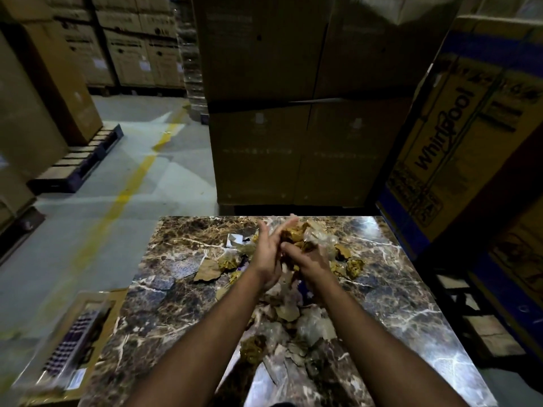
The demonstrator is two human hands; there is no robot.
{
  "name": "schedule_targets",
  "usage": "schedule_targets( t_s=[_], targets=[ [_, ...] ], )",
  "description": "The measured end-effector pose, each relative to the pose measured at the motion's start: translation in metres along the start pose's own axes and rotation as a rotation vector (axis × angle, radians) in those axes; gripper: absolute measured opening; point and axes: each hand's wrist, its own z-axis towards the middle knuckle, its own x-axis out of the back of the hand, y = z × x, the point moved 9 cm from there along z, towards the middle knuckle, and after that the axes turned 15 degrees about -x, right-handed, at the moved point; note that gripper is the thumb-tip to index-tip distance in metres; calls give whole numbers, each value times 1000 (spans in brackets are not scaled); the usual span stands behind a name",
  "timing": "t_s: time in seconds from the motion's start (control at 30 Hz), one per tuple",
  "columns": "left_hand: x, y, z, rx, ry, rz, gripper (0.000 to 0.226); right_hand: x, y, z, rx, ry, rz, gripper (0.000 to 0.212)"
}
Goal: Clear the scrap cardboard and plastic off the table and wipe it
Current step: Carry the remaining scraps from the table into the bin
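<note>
Both my hands are above the middle of the marble-patterned table (182,292), pressed around a bundle of scrap cardboard and clear plastic (296,236). My left hand (269,254) lies flat against the left side of the bundle with straight fingers. My right hand (308,257) curls its fingers into the scraps from the right. Beneath my forearms more torn brown cardboard pieces (286,312) and crumpled plastic (311,327) lie strewn along the table. A cardboard scrap (207,271) lies to the left, a yellowish crumpled lump (355,267) to the right.
A low cardboard box (73,342) with a dark gridded item stands at the table's left edge. Tall stacked cartons (293,113) rise just behind the table. A Whirlpool carton (458,136) leans at the right. The concrete floor with a yellow line (129,189) lies to the left.
</note>
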Motion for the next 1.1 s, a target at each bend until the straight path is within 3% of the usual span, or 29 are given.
schedule_targets(
  t_s=[0.1,0.23,0.33,0.47,0.57,0.67,0.77,0.87,1.03,1.1],
  targets=[
    [-2,13,5,-54,-148,47,101,8,-33,11,43,-22,79,53],
    [4,8,3,-88,-303,359,125,3,-71,12,86,-121,242,28],
    [12,-14,2,-86,-347,510,115,1,-80,18,53,-197,371,34],
    [38,-12,4,-51,-29,299,41,13,-69,23,-2,-161,428,53],
    [38,-1,7,-93,74,105,48,20,-53,18,2,-134,402,53],
    [18,7,10,-125,87,-28,40,4,-38,4,27,-130,357,49],
    [-5,9,5,-123,129,-141,41,-11,-29,2,106,-105,302,88],
    [-3,-3,7,-131,268,-249,49,-19,-28,0,107,-115,314,105],
    [5,-17,11,-141,454,-313,49,-19,-32,3,132,59,159,72],
    [8,-14,7,-175,514,-232,44,-12,-36,6,159,156,47,40]
  ],
)
